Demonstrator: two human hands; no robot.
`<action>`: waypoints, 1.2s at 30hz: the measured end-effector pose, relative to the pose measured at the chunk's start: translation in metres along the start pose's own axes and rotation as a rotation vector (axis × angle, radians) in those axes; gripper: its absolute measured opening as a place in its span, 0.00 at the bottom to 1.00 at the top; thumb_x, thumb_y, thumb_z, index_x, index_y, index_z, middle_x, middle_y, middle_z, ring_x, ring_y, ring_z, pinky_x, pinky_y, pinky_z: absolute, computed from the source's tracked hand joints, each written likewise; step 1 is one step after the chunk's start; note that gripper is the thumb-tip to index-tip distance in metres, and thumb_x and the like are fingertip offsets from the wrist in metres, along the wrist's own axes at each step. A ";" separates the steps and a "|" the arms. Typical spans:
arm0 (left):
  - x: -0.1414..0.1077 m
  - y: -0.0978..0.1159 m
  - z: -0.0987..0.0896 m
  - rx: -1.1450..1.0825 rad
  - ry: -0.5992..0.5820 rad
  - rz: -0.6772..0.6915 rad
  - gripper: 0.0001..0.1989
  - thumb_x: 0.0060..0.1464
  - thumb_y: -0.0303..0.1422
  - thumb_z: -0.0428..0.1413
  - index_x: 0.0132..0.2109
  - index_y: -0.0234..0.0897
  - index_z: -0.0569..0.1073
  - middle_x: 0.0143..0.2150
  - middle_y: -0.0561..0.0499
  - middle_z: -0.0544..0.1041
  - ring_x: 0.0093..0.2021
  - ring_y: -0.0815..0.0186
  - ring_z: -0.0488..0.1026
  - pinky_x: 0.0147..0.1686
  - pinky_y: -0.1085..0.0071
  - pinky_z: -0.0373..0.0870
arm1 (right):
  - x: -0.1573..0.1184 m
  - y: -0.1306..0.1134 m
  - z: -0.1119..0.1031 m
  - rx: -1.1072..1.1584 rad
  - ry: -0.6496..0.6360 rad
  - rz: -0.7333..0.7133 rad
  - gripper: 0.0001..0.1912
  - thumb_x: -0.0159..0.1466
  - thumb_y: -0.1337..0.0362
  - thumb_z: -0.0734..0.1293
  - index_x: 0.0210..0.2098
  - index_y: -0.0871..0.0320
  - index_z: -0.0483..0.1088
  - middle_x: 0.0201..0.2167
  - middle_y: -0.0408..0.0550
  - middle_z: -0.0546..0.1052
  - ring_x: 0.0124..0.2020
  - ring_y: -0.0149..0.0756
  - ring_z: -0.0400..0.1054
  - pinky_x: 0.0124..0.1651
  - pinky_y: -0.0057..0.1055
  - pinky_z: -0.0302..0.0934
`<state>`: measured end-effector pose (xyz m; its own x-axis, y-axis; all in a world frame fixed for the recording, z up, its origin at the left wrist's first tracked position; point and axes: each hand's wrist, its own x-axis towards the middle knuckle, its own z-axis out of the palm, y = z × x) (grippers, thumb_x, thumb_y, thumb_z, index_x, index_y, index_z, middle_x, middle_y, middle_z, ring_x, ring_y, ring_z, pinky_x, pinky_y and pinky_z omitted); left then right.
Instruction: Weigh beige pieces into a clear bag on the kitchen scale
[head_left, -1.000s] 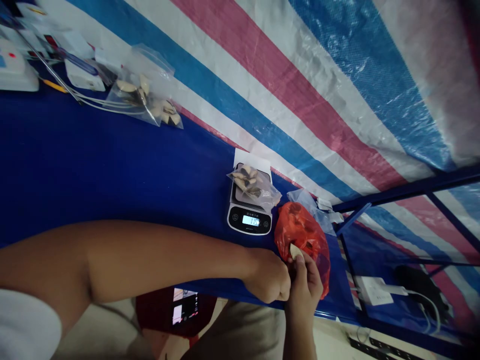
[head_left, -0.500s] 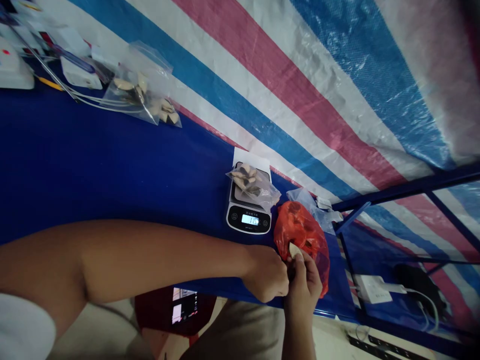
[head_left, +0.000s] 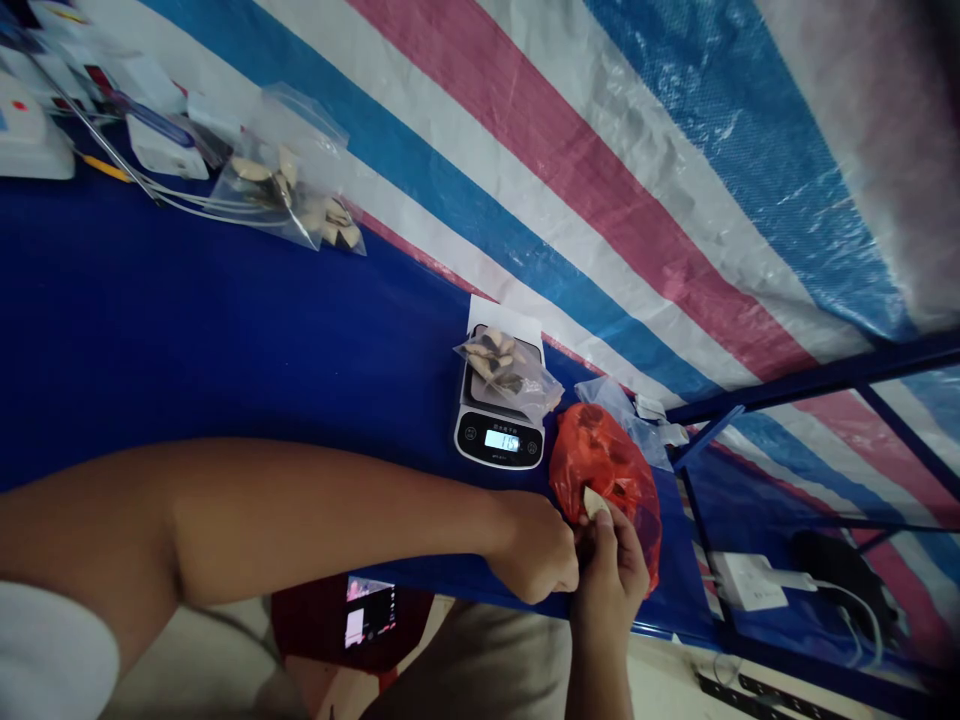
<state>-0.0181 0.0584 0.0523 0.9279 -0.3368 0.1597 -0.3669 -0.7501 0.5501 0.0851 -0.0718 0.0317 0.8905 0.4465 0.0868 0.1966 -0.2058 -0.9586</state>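
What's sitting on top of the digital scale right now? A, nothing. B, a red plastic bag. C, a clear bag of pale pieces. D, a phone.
C: a clear bag of pale pieces lies on the scale, whose display is lit; the red bag sits beside it.

Dim, cool light overall; colours lean blue. The striped tarp [head_left: 637, 180] is the brightest surface, with soft white sheen on its weave toward the upper right. The blue desk [head_left: 187, 330] falls dark, nearly without detail. The scale display [head_left: 501, 440] glows bright, its digits slightly bloomed. Forearm and hands [head_left: 577, 560] sit in muted shade and cast no hard-edged shadows. Upper right corner smears into blur and vignette. Straight edges bow toward the frame borders; whole view runs tilted. Clear bag [head_left: 289, 190] at upper left shows faint glare.
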 end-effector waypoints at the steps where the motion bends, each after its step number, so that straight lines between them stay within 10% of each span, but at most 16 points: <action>1: 0.000 0.000 0.000 0.003 -0.008 -0.003 0.05 0.45 0.26 0.54 0.25 0.40 0.70 0.26 0.52 0.76 0.24 0.64 0.66 0.22 0.65 0.56 | -0.001 0.000 0.000 0.000 0.010 -0.005 0.24 0.60 0.46 0.73 0.44 0.60 0.76 0.26 0.43 0.75 0.24 0.30 0.64 0.27 0.26 0.59; 11: 0.005 0.000 -0.001 0.042 -0.078 0.019 0.06 0.45 0.29 0.54 0.23 0.43 0.66 0.29 0.50 0.79 0.29 0.59 0.73 0.24 0.61 0.63 | 0.008 -0.039 0.002 -0.180 -0.151 -0.134 0.25 0.60 0.46 0.73 0.45 0.61 0.77 0.21 0.42 0.74 0.21 0.31 0.64 0.25 0.27 0.58; 18: 0.003 0.001 -0.002 0.062 -0.076 0.028 0.07 0.45 0.28 0.54 0.24 0.43 0.64 0.33 0.50 0.81 0.34 0.57 0.75 0.25 0.61 0.64 | 0.050 -0.072 0.050 -0.323 -0.412 -0.224 0.20 0.60 0.48 0.72 0.42 0.57 0.81 0.40 0.50 0.83 0.42 0.43 0.75 0.45 0.35 0.67; 25: 0.003 0.000 -0.003 0.047 -0.075 0.015 0.06 0.46 0.28 0.55 0.24 0.42 0.67 0.31 0.50 0.79 0.32 0.59 0.73 0.24 0.63 0.63 | 0.072 -0.085 0.092 0.077 -0.674 0.104 0.17 0.53 0.53 0.77 0.36 0.58 0.79 0.30 0.43 0.77 0.20 0.24 0.60 0.17 0.21 0.45; 36: 0.000 0.001 -0.003 0.030 -0.058 -0.013 0.06 0.43 0.26 0.55 0.23 0.41 0.67 0.27 0.51 0.77 0.26 0.60 0.69 0.22 0.63 0.62 | 0.070 -0.065 0.063 -0.068 -0.513 -0.046 0.17 0.59 0.51 0.73 0.43 0.55 0.78 0.23 0.40 0.71 0.23 0.29 0.61 0.24 0.24 0.54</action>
<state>-0.0181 0.0595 0.0558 0.9277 -0.3586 0.1043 -0.3573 -0.7712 0.5268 0.1088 0.0274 0.0828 0.5677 0.8226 -0.0318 0.2726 -0.2242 -0.9356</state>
